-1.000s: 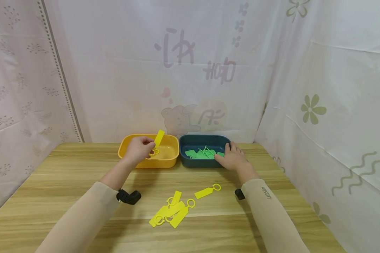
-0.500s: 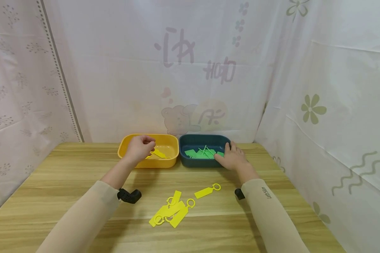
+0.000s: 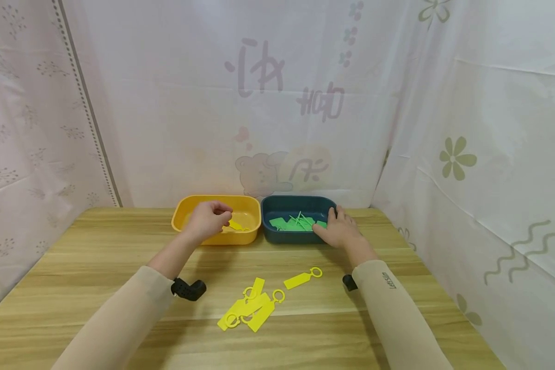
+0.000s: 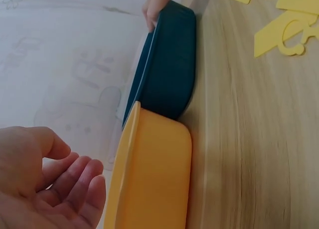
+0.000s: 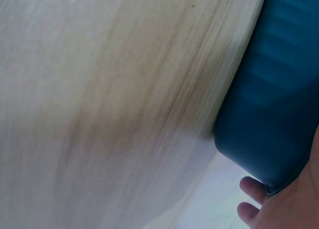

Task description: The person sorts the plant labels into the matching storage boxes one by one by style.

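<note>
My left hand (image 3: 209, 222) hovers over the front of the yellow bin (image 3: 248, 239). In the left wrist view its fingers are loosely bent, with nothing between thumb and fingertips. Below the fingertips, inside that bin, part of a yellow tag (image 3: 236, 225) shows; the hand hides the bin's left side. My right hand (image 3: 341, 231) rests on the right front corner of the dark blue bin (image 3: 282, 237), its fingers fairly straight at the rim. That bin holds several green tags (image 3: 292, 224) with thin stems.
Several yellow ring-ended tags (image 3: 259, 306) lie overlapping on the wooden table (image 3: 134, 246), in front of the bins. A single yellow tag (image 3: 297, 280) lies apart, to their right. A printed curtain (image 3: 189, 128) hangs behind the table and along the sides.
My left hand let go of a yellow tag, which dropped into the yellow bin. The hand then shifted slightly right. My right hand stayed at the dark blue bin.
</note>
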A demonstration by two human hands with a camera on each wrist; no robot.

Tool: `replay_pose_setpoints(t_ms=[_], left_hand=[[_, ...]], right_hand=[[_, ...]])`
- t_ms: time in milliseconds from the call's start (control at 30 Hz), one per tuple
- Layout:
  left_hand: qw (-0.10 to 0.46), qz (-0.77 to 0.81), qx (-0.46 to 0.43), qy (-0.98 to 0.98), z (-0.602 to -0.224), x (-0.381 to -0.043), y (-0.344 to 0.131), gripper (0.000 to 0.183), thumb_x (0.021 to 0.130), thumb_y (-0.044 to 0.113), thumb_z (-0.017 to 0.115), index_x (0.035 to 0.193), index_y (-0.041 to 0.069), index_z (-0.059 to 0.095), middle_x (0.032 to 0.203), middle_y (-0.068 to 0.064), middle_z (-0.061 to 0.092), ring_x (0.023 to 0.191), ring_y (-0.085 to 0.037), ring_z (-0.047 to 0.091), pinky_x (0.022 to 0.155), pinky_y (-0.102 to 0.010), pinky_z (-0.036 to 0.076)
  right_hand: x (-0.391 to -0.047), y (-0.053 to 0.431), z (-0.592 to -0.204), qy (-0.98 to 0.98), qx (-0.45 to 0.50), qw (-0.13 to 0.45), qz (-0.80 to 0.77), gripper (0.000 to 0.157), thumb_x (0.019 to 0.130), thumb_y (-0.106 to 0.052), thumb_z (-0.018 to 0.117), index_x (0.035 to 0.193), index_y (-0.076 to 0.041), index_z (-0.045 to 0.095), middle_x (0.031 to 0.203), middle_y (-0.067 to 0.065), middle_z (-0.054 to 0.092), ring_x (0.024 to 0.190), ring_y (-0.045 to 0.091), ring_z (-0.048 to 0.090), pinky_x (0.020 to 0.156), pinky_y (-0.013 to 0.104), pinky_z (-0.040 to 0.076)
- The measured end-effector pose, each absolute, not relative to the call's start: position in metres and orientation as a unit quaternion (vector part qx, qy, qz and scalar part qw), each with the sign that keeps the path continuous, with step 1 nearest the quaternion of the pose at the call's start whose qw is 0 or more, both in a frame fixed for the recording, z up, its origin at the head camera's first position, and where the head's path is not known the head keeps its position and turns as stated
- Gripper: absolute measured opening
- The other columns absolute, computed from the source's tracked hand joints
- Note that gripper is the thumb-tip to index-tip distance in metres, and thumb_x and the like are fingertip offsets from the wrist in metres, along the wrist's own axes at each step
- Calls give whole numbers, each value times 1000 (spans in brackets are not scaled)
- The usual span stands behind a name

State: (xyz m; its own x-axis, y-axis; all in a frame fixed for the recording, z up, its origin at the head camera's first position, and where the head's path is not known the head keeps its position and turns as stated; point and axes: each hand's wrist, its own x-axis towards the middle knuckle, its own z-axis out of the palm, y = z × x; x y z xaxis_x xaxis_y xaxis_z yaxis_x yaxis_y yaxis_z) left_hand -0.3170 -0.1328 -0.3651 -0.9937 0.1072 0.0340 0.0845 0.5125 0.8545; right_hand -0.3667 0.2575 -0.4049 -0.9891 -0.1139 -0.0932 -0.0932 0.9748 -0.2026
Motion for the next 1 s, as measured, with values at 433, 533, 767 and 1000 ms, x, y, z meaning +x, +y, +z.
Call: replay_pose_setpoints(t_ms=[433, 533, 767, 1000], left_hand=[[21, 385, 180, 905, -371, -306, -107, 22, 106, 20, 71, 121, 7, 78, 111, -7, 77, 97, -23, 67, 88, -31, 61], [26, 339, 216, 915, -374, -302, -102, 16, 105, 20, 73, 117, 10, 79, 107, -2, 77, 96, -19, 66, 89, -32, 61], [67, 282, 265, 920, -375, -290, -90, 10, 103, 17, 76, 113, 13, 79, 99, 3, 74, 91, -16, 65, 89, -32, 61], [91, 241, 304, 917, -376, -278, -80, 10, 103, 16, 77, 112, 11, 80, 97, 5, 74, 91, -14, 65, 90, -34, 61]], right_hand=[[-368, 258, -406, 992, -50, 57, -100, 102, 109, -65, 36, 172, 9, 6, 181, 35, -4, 166, 60, 11, 135, 71, 11], [-368, 258, -406, 992, -50, 58, -101, 103, 109, -65, 37, 172, 10, 5, 181, 35, -4, 166, 61, 10, 135, 71, 10], [-367, 257, -404, 992, -53, 58, -99, 104, 109, -64, 35, 171, 13, 3, 180, 36, -4, 165, 61, 11, 136, 70, 11], [-366, 257, -403, 992, -52, 59, -100, 104, 109, -63, 35, 170, 14, 2, 180, 36, -5, 165, 61, 11, 136, 70, 11]])
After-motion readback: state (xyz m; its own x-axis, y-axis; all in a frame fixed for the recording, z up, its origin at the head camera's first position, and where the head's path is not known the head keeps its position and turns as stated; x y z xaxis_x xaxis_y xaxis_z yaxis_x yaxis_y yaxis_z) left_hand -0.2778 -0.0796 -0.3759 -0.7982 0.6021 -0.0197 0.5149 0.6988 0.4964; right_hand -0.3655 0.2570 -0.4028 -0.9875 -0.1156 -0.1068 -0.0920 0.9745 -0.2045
